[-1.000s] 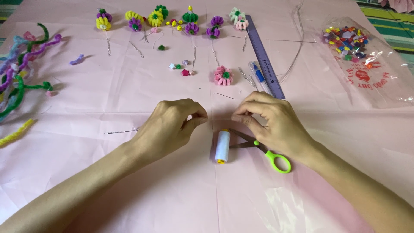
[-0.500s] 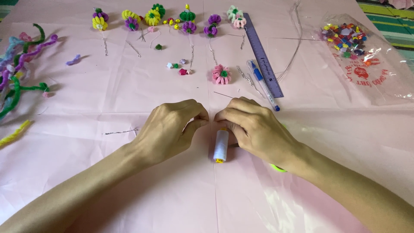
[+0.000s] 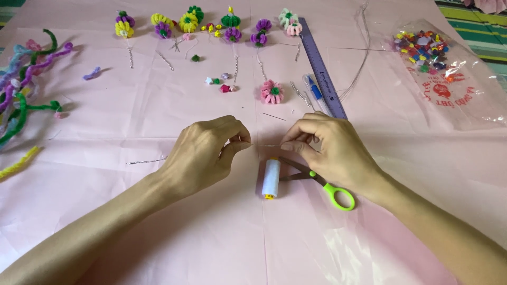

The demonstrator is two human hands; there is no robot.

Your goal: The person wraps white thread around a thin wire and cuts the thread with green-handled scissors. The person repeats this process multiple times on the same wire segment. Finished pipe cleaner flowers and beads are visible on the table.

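Observation:
My left hand and my right hand hover close together above a pink table cover. Both pinch the ends of a short thin wire stretched between their fingertips. Just below the wire lies a white spool of thread. Scissors with green handles lie partly under my right hand. A pink pipe-cleaner flower sits a little farther back.
Several small pipe-cleaner flowers on wire stems line the far edge. A purple ruler and a blue pen lie behind my right hand. A clear bag of coloured beads is at right. Loose pipe cleaners lie at left.
My hands came together over the spool, then drew slightly apart. The thin wire now shows stretched between them, and the scissors are uncovered again.

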